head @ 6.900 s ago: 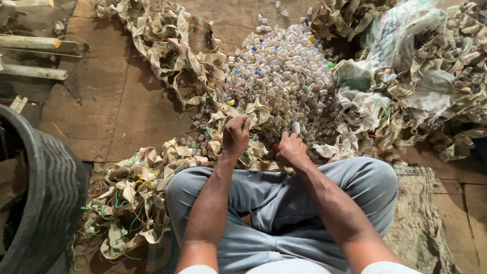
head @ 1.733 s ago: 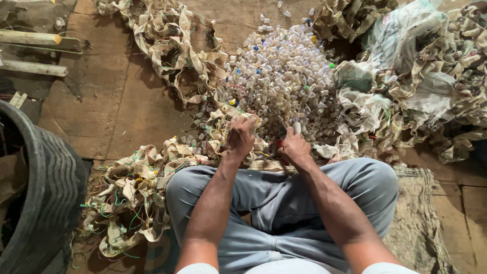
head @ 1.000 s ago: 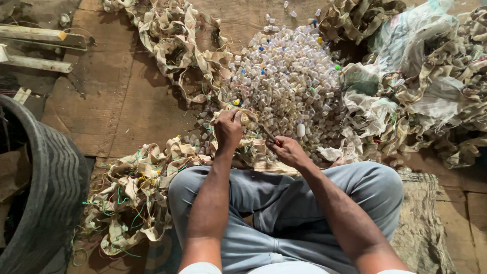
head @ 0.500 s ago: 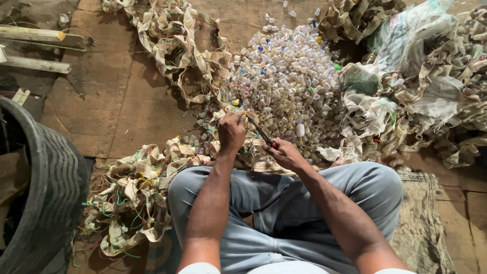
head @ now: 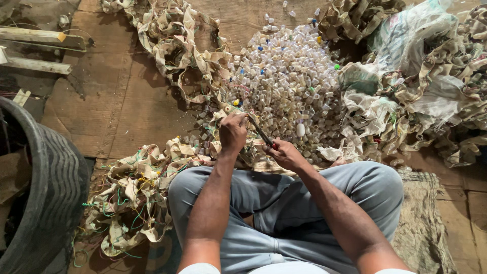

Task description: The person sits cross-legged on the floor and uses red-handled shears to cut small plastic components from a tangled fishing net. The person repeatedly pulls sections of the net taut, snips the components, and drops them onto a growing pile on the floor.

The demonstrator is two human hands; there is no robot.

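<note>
Seated cross-legged on a brown board floor (head: pixel 127 101), in grey-blue trousers (head: pixel 284 213), both forearms reaching forward over the knees. Left hand (head: pixel 232 133) closed in a fist around a small piece at the near edge of a heap of small whitish plastic caps (head: pixel 291 81); what exactly sits inside the fist cannot be told. Right hand (head: pixel 285 153) clamped on the red-tipped handle of a thin dark metal tool (head: pixel 260 131), blade slanting up and left toward the left hand, its tip just beside the fingers. Cap heap spread far of the hands, centre of the scene, with a few blue, green and yellow caps mixed in. Tangled beige fabric strips with green cord (head: pixel 132 198) piled near left, beside the left knee; more of the same strips (head: pixel 177 45) at far left of the heap. Crumpled woven sacks (head: pixel 421 76) bunched at the right. Dark ribbed tyre-like tub (head: pixel 45 193) at the left edge, grey planks (head: pixel 35 38) far left.
</note>
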